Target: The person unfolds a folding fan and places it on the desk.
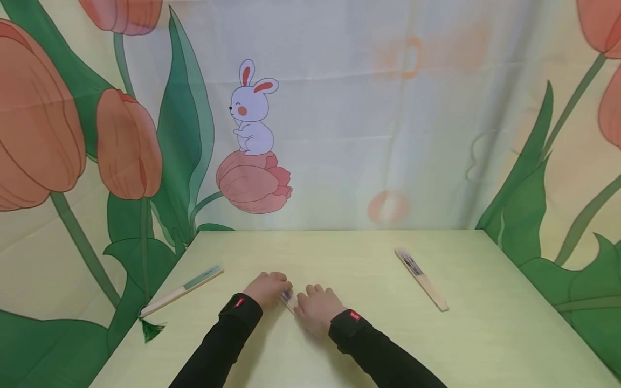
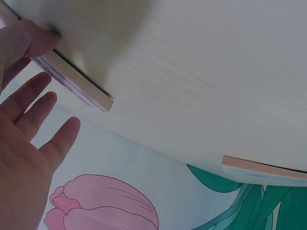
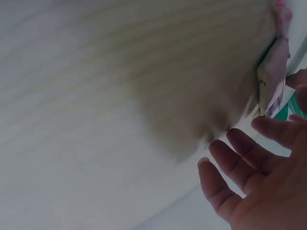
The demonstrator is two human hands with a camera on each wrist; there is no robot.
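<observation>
A folded hand fan (image 1: 287, 299) with a purplish printed leaf lies on the table between the two hands. My left hand (image 1: 268, 288) pinches its far part between thumb and index finger, the other fingers (image 2: 64, 139) held out from it. The printed side and blunt tip of this fan (image 2: 81, 86) show in the left wrist view. My right hand (image 1: 317, 310) is at the near part, thumb and index finger on either side of the fan (image 3: 273, 76), its other fingers spread over the table. A pink tassel (image 3: 283, 14) hangs at the near end.
Another folded fan (image 1: 194, 285) with a green tassel (image 1: 152, 330) lies at the table's left edge. A third fan (image 1: 421, 279), dark-printed, lies at the right. Behind the pale table (image 1: 368, 345) hangs a curtain (image 1: 339, 134) with tulips and a rabbit.
</observation>
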